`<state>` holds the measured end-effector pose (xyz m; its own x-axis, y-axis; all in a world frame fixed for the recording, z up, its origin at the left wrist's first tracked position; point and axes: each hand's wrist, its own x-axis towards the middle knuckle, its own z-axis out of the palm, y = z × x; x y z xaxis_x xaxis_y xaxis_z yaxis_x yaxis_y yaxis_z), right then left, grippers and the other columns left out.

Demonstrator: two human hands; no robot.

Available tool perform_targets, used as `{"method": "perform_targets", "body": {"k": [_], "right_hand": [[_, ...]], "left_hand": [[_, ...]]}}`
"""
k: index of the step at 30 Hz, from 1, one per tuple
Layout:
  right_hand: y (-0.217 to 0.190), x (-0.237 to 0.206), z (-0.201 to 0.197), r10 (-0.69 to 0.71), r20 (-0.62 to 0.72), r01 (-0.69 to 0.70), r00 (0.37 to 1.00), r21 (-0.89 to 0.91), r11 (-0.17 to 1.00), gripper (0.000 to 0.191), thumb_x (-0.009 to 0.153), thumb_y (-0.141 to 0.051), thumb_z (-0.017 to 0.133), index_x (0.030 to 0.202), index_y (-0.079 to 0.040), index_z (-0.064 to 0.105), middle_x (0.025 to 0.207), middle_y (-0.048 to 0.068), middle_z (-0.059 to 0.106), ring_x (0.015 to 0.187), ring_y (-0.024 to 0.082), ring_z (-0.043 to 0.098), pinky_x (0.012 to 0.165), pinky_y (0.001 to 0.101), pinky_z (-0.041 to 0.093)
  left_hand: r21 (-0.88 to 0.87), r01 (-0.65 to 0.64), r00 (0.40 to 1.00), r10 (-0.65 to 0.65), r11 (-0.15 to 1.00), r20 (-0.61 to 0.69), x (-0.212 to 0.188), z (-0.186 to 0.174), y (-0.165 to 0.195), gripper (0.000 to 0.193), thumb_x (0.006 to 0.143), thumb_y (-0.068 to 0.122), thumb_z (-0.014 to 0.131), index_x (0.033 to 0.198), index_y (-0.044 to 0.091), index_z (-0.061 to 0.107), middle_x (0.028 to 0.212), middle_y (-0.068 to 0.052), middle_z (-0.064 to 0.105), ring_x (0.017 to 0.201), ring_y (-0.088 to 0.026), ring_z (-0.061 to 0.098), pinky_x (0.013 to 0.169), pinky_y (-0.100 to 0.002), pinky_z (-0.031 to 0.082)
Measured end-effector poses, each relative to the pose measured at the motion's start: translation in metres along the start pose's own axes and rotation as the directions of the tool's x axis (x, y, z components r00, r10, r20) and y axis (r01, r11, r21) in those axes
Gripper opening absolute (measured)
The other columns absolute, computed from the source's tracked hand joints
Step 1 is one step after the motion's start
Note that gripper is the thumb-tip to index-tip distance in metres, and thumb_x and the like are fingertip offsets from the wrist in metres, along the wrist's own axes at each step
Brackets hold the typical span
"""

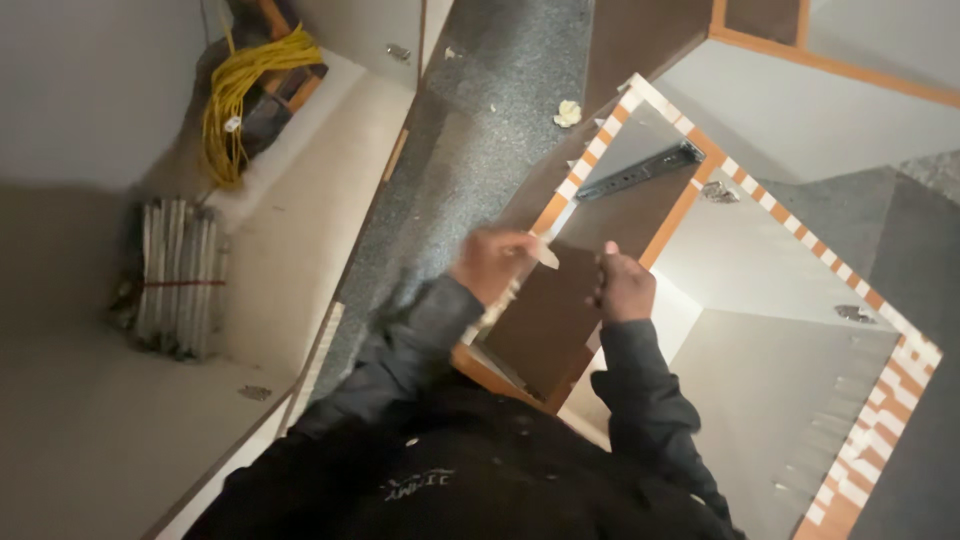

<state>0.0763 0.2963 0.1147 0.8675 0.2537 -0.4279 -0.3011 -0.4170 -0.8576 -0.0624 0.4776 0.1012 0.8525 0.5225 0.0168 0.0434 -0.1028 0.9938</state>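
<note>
- Far left, a bundle of pale strips (180, 275) bound with a red band stood against the grey wall, on a light panel (290, 230).
- Above it, a coil of yellow cable (235, 95) lay heaped in the corner, touching dark and orange bits too blurred to tell apart.
- A small metal fitting (254, 393) lay on the pale surface near the lower left.
- A strip of speckled grey floor (480, 130) ran up the middle, with a crumpled pale scrap (567, 113) lying on it.
- Left hand (495, 262), dark sleeve: the grip was closed on a small pale piece (546, 257), pinched at the fingertips, right at the left edge of the brown panel (550, 310).
- The brown panel stood inside an open cabinet carcass, just between the two hands.
- Right hand (622, 287): fingers curled inward, thumb raised, at the panel's right edge. Whether it gripped the panel or only rested against it, I could not tell.
- The carcass rim carried an orange-and-white chequered edge band (660, 105), running up to a corner and down the right side.
- A dark metal drawer slide (638, 171) was fixed to the inner wall, well above the hands.
- Two small metal fittings (720, 192) sat on the inner faces to the right.
</note>
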Motion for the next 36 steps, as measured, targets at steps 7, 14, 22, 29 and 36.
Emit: {"method": "perform_targets", "body": {"k": [7,14,22,29,36], "right_hand": [[0.007,0.007,0.026,-0.17,0.157,0.211,0.973,-0.304,0.929,0.045,0.107,-0.037,0.06,0.089,0.002,0.073,0.071,0.002,0.065,0.062,0.008,0.065,0.054,0.0242,0.052],[0.027,0.0,0.032,-0.134,0.203,0.18,0.97,-0.229,0.957,0.024,0.099,-0.023,0.069,0.097,0.0,0.073,0.073,0.002,0.066,0.06,0.009,0.06,0.053,0.024,0.05],[0.009,-0.011,0.032,-0.144,0.095,0.162,0.985,-0.23,0.96,0.033,0.102,-0.028,0.065,0.087,0.001,0.07,0.072,0.004,0.067,0.059,0.008,0.063,0.048,0.0247,0.049],[-0.01,0.017,0.043,0.255,0.219,-0.218,0.942,-0.178,0.96,0.042,0.103,-0.035,0.053,0.084,0.0,0.067,0.062,0.006,0.062,0.045,0.016,0.056,0.039,0.0315,0.04],[-0.001,-0.002,0.016,0.27,0.319,-0.086,0.908,-0.491,0.867,0.042,0.101,-0.032,0.066,0.088,0.008,0.071,0.064,0.008,0.059,0.048,0.016,0.051,0.044,0.031,0.039]], "left_hand": [[-0.078,0.217,0.971,-0.224,0.973,-0.083,0.045,-0.011,-0.106,0.048,0.09,0.028,0.076,0.132,0.008,0.061,0.1,-0.005,0.078,0.085,-0.013,0.072,0.073,-0.03,0.057],[-0.355,0.229,0.971,-0.189,0.906,0.144,0.063,0.043,-0.141,0.043,0.085,0.008,0.071,0.127,0.002,0.062,0.103,-0.009,0.079,0.091,-0.015,0.076,0.079,-0.03,0.061],[0.116,0.248,0.948,-0.266,0.962,0.176,0.1,0.014,-0.126,0.027,0.079,0.01,0.082,0.103,0.004,0.073,0.094,-0.013,0.076,0.088,-0.022,0.073,0.076,-0.034,0.057],[0.158,0.121,0.916,-0.172,0.98,0.363,0.084,0.021,-0.062,0.036,0.07,0.011,0.086,0.104,0.005,0.075,0.092,-0.011,0.077,0.086,-0.02,0.073,0.079,-0.032,0.057],[0.049,0.075,0.987,-0.081,0.996,0.141,-0.024,-0.017,-0.008,0.044,0.087,0.047,0.077,0.101,0.005,0.081,0.086,-0.007,0.079,0.08,-0.014,0.076,0.075,-0.028,0.06]]}}
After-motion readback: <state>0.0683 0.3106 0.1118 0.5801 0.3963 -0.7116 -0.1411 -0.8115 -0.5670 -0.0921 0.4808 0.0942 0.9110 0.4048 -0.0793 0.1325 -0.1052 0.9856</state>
